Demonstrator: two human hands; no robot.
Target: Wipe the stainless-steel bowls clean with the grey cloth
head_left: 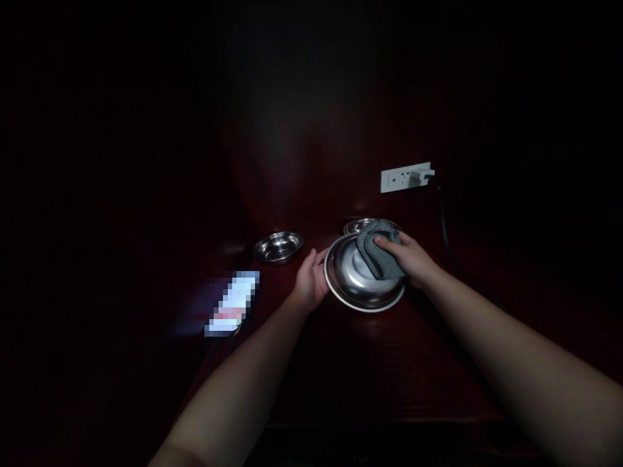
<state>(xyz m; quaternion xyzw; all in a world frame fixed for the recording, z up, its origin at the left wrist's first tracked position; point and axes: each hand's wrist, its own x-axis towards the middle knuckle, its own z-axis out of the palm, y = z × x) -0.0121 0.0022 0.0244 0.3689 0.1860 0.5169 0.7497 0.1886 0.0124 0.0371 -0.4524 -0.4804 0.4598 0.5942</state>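
A shiny steel bowl (348,275) is held tilted above the dark table. At its left edge, my left hand (312,280) grips the rim, with the thumb up and some fingers hidden behind the metal. My right hand (411,256) is closed on a folded grey cloth (382,250), pressing it against the bowl's upper right surface. The thumb lies on top of the cloth, and the other fingers are mostly out of sight. Just behind the bowl, a second steel dish (357,226) is partly covered by the cloth and bowl.
Another shallow steel dish (279,247) lies on the table left of the bowl. A lit phone (233,303), its screen blurred, is nearer on the left with a cable. On the back wall, a white socket (395,178) holds a plug with a dark cord (443,220).
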